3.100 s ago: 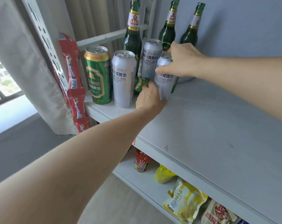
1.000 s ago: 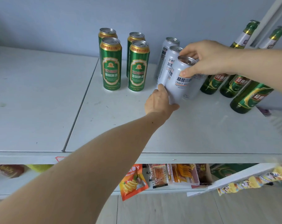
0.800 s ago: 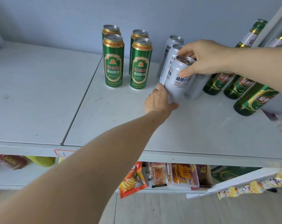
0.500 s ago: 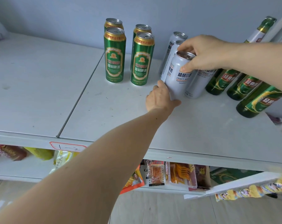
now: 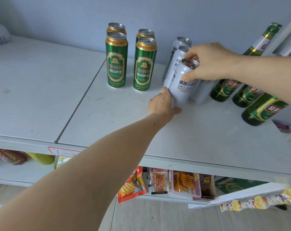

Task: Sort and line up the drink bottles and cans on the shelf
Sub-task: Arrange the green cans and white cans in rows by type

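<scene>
Position of the front silver aluminium beer can [image 5: 181, 85] relative to both hands was the point to record. It stood on the white laminate shelf [image 5: 208, 134], long axis close to upright but leaning with its top toward the right, at the head of a row of matching silver cans [image 5: 182, 45] running back toward the wall.

Right hand [image 5: 211, 61] came from the right and above; its fingers [image 5: 192, 55] curled over the rim while the thumb pressed the upper side wall, pinching the can's top. Left hand [image 5: 161, 104] sat at the base on the near-left side, fingers wrapped low around the body, thumb along the shelf.

Both hands touched the can; the left held the foot, the right the top. Judgement: the base looked set, so the remaining correction would be at the top, tipping it back left to stand true with the row.

Four green-and-gold beer cans [image 5: 116, 60] stood in two files to the left, apart from the silver row. Green glass bottles [image 5: 224, 89] stood just right of it.
</scene>
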Demonstrator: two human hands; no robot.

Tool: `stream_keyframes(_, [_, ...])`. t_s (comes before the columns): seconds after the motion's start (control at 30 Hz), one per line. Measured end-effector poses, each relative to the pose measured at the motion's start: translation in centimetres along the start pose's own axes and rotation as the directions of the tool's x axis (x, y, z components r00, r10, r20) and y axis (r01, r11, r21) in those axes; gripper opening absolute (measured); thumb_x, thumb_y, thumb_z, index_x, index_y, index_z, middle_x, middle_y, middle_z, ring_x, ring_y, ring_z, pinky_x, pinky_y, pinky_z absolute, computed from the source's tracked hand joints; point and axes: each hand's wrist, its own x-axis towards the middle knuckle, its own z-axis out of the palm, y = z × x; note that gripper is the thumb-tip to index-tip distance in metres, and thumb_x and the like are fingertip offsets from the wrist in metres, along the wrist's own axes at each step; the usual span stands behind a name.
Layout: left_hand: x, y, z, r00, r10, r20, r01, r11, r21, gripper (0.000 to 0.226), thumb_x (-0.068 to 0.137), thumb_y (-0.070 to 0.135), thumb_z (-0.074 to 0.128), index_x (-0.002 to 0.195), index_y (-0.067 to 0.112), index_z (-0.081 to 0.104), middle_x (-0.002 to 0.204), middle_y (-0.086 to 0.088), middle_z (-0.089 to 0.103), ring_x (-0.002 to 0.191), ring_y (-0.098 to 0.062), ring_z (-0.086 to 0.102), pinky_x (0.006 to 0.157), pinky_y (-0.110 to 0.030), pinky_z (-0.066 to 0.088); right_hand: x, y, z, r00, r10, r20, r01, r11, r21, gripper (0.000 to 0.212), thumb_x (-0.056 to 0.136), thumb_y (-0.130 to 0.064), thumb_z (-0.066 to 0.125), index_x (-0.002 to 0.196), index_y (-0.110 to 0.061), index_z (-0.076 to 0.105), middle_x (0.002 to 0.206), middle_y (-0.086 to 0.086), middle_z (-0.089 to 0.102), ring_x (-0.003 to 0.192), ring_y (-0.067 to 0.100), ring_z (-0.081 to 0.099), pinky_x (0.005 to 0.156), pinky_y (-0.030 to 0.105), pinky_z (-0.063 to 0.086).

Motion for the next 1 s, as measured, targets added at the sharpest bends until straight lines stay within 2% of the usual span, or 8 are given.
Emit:
stream_keyframes(0.23, [-0.2, -0.2, -0.2, 0.999, -0.004, 0.039, 0.006, 0.999, -0.049, 0.062, 0.075, 0.041, 0.077, 0.114, 0.011, 0.040, 0.117, -0.007, 0.055, 0.107, -0.028, 0.054, 0.085, -0.036, 0.043, -0.1, 0.0, 0.4, 1.000, -0.021, -0.014, 0.020, 0.999, -0.050, 0.063, 0.074, -0.044, 0.072, 0.129, -0.018, 0.053, 0.121, 0.008, 0.059, 0.110, 0.030, 0.053, 0.087, 0.035, 0.046])
stream_keyframes(0.37, [-0.7, -0.4, -1.6, 0.999, -0.033, 0.020, 0.033, 0.999, 0.001, 0.072, 0.075, 0.047, 0.076, 0.126, 0.013, 0.037, 0.125, -0.005, 0.053, 0.115, -0.026, 0.052, 0.089, -0.036, 0.041, -0.7, -0.5, 0.1, 0.996, -0.085, -0.026, 0.083, 0.993, -0.086, 0.073, 0.076, -0.043, 0.073, 0.138, -0.017, 0.046, 0.135, 0.009, 0.050, 0.123, 0.031, 0.047, 0.094, 0.035, 0.040])
stream_keyframes(0.43, [-1.0, -0.7, -2.7, 0.999, -0.032, -0.003, 0.032, 0.998, 0.047, 0.071, 0.076, 0.048, 0.074, 0.125, 0.014, 0.037, 0.124, -0.003, 0.055, 0.114, -0.025, 0.053, 0.086, -0.035, 0.042, -0.9, -1.1, -0.4, 0.990, -0.132, -0.060, 0.125, 0.987, -0.105, 0.071, 0.076, -0.041, 0.073, 0.138, -0.017, 0.046, 0.137, 0.009, 0.048, 0.127, 0.031, 0.042, 0.100, 0.040, 0.040])
stream_keyframes(0.57, [-1.7, -1.8, -5.9, 0.998, 0.026, -0.053, -0.015, 0.982, 0.186, 0.060, 0.079, 0.046, 0.071, 0.120, 0.015, 0.040, 0.116, -0.001, 0.058, 0.102, -0.024, 0.057, 0.074, -0.033, 0.039, -1.0, -3.3, -1.5, 0.970, -0.226, -0.084, 0.204, 0.956, -0.211, 0.064, 0.077, -0.037, 0.072, 0.133, -0.018, 0.048, 0.130, 0.008, 0.050, 0.124, 0.030, 0.039, 0.097, 0.040, 0.039])
stream_keyframes(0.77, [-3.9, -6.1, -12.5, 0.991, 0.090, -0.098, -0.050, 0.932, 0.358, 0.043, 0.086, 0.035, 0.065, 0.120, 0.016, 0.047, 0.110, -0.002, 0.059, 0.094, -0.023, 0.057, 0.075, -0.031, 0.036, -0.2, -9.5, -1.4, 0.906, -0.420, -0.060, 0.379, 0.865, -0.330, 0.053, 0.076, -0.032, 0.071, 0.124, -0.015, 0.055, 0.124, 0.009, 0.056, 0.117, 0.030, 0.043, 0.094, 0.041, 0.042])
stream_keyframes(0.9, [-5.3, -11.3, -17.6, 0.989, 0.005, -0.147, 0.049, 0.932, 0.359, 0.042, 0.087, 0.032, 0.063, 0.123, 0.017, 0.047, 0.114, -0.001, 0.058, 0.103, -0.024, 0.057, 0.082, -0.033, 0.037, 1.0, -15.8, -0.3, 0.856, -0.516, -0.018, 0.472, 0.797, -0.377, 0.048, 0.073, -0.032, 0.071, 0.116, -0.016, 0.058, 0.120, 0.005, 0.057, 0.116, 0.029, 0.043, 0.093, 0.043, 0.043])
stream_keyframes(1.0, [-6.7, -16.3, -21.4, 0.982, -0.068, -0.176, 0.129, 0.923, 0.362, 0.040, 0.087, 0.029, 0.062, 0.121, 0.015, 0.046, 0.112, -0.002, 0.057, 0.101, -0.025, 0.057, 0.079, -0.031, 0.033, 2.0, -21.5, 0.9, 0.818, -0.576, -0.003, 0.530, 0.755, -0.386, 0.048, 0.074, -0.029, 0.069, 0.120, -0.016, 0.059, 0.123, 0.005, 0.057, 0.120, 0.029, 0.042, 0.098, 0.042, 0.038])
